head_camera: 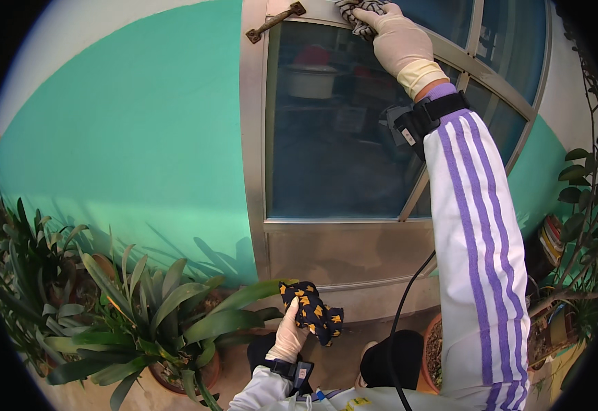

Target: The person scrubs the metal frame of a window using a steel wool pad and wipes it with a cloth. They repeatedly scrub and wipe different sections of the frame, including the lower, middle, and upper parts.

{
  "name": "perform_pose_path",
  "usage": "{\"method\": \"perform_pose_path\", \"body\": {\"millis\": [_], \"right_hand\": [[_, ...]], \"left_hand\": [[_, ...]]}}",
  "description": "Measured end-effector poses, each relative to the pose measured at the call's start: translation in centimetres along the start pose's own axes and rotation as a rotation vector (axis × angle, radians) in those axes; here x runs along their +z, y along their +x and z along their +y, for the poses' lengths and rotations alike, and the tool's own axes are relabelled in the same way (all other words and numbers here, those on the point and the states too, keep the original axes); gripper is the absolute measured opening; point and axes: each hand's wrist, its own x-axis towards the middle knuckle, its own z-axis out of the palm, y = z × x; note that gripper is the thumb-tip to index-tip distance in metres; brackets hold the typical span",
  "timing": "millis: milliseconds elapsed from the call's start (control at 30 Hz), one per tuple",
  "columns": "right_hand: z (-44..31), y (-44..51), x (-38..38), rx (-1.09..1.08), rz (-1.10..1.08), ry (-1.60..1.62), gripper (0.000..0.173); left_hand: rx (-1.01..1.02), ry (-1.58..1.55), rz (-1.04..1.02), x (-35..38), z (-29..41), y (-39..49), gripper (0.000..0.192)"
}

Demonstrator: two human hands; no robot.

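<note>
My right hand (404, 43), in a pale rubber glove, reaches up and presses a bunched black-and-white patterned cloth (363, 18) to the metal frame above the door's lower glass pane (329, 154). Part of this cloth is cut off by the top of the view. Low in front of my body, my left hand (289, 336), also gloved, grips a crumpled dark cloth with yellow shapes (309, 311). A rusty pull handle (275, 22) is fixed at the upper left of the metal door frame (253, 154), left of my right hand.
A broad-leaved potted plant (165, 318) spreads beside my left hand. Another clay pot (432, 354) stands right of my leg. A black cable (400, 313) hangs past my right arm. Branches (581, 257) rise at the right, and a green wall (134, 144) flanks the door.
</note>
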Motion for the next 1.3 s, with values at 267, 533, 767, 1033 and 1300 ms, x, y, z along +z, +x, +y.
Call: {"method": "perform_pose_path", "body": {"millis": [267,533,767,1033,1300], "right_hand": [[18.7,-8.4,-3.5,0.650,-0.365,-0.276,0.056],[23.7,-35.2,-3.6,1.266,-0.062,1.219,0.041],[10.4,-56.4,-2.1,2.088,0.155,1.767,0.018],[12.7,-61.4,1.7,1.889,0.094,2.324,0.009],[15.6,-60.4,0.8,1.658,-0.008,2.400,0.021]], "left_hand": [[-0.011,0.030,-0.027,0.9,-1.1,-0.1,0.048],[-0.012,0.076,-0.056,0.9,-2.8,-0.3,0.052],[0.019,0.148,0.002,4.4,-6.3,1.5,0.050],[-0.032,0.205,0.013,6.4,-12.4,7.1,0.046],[-0.071,0.339,0.015,8.4,-15.7,9.8,0.059]]}}
